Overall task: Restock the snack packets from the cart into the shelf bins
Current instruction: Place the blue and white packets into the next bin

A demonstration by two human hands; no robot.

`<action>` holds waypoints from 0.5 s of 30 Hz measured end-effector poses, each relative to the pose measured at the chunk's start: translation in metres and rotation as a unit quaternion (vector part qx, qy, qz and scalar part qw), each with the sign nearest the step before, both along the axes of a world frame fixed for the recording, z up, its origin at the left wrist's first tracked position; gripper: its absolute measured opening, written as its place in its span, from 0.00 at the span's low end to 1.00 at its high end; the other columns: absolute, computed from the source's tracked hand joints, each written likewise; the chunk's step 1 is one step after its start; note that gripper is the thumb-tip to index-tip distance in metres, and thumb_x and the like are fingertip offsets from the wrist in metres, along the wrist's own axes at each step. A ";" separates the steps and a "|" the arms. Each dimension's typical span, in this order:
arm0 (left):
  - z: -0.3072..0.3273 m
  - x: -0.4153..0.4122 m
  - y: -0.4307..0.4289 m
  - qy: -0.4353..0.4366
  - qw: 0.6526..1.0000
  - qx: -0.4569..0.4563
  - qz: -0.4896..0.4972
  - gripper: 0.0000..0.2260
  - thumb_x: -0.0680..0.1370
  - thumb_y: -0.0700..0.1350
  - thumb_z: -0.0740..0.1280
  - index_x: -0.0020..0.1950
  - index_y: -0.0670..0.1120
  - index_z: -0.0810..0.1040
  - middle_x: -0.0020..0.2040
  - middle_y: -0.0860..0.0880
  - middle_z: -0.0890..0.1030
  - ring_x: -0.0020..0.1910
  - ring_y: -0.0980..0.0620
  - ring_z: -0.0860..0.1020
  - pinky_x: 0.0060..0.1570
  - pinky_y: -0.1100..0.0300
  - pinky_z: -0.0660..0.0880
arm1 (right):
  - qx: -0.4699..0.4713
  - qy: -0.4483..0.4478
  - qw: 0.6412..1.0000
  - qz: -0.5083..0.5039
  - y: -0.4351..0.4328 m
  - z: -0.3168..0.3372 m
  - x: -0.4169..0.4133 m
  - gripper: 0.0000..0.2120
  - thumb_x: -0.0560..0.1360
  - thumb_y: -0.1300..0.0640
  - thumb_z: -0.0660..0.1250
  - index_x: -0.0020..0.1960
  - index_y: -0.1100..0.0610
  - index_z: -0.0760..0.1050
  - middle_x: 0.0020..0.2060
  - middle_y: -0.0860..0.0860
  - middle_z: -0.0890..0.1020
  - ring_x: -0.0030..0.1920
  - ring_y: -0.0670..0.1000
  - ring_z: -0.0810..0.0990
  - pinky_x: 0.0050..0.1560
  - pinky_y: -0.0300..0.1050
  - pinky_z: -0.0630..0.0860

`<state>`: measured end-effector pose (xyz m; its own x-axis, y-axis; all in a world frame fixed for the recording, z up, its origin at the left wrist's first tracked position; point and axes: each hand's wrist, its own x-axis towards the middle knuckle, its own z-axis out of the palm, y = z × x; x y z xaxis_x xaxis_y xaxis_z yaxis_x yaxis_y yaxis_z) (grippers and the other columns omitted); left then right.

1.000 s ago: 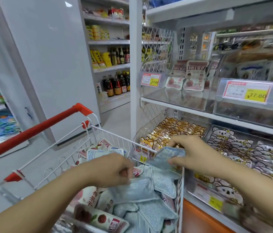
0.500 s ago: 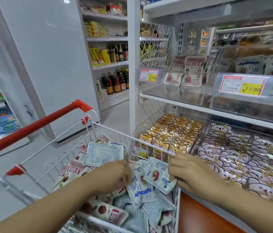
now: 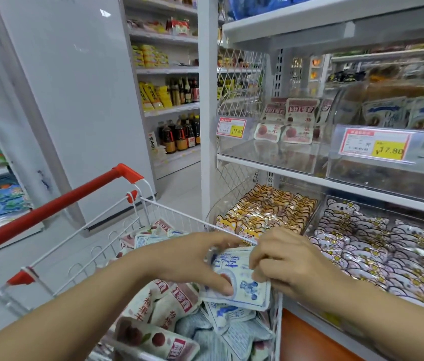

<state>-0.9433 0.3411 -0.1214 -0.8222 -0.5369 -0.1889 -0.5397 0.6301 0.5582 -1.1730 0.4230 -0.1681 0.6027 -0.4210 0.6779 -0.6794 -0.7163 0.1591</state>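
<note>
Head view: merged separately held blue-white packets point(image 3: 244, 285) into one stack since half a second ago, lower centre, over cart point(image 3: 101, 230) corner. Gripped with left hand point(image 3: 187, 261), thumb on face; pinched at right edge with right hand point(image 3: 289, 261). Probably ready for upper-right bin point(image 3: 388, 168).

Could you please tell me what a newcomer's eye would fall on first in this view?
First, the two bare hands at bottom centre: the left hand and the right hand both pinch a flat white-and-blue snack packet over the white wire cart with a red handle, which is heaped with packets. Next, the clear shelf bin of orange tiger-faced packets just beyond, and the yellow 17.80 price tag upper right.
</note>
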 end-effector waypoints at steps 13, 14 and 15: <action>-0.015 0.055 -0.029 -0.080 0.978 -0.057 0.182 0.14 0.70 0.55 0.76 0.47 0.54 0.74 0.43 0.49 0.80 0.29 0.51 0.79 0.28 0.51 0.78 | 0.562 -0.088 0.783 -0.252 -0.040 -0.048 0.029 0.40 0.73 0.38 0.71 0.78 0.48 0.56 0.68 0.49 0.74 0.62 0.50 0.77 0.60 0.45 0.76; -0.013 0.056 -0.028 -0.087 0.979 -0.048 0.177 0.14 0.71 0.53 0.76 0.48 0.54 0.73 0.43 0.49 0.80 0.26 0.54 0.77 0.26 0.54 0.76 | 0.580 -0.069 0.770 -0.257 -0.043 -0.051 0.035 0.44 0.73 0.37 0.70 0.80 0.50 0.52 0.71 0.52 0.72 0.63 0.52 0.77 0.61 0.47 0.76; -0.012 0.057 -0.027 -0.097 0.979 -0.045 0.172 0.14 0.72 0.52 0.75 0.50 0.54 0.73 0.44 0.50 0.80 0.26 0.56 0.77 0.26 0.55 0.75 | 0.593 -0.059 0.760 -0.258 -0.045 -0.054 0.040 0.48 0.73 0.36 0.71 0.81 0.52 0.48 0.74 0.54 0.69 0.66 0.53 0.76 0.63 0.48 0.75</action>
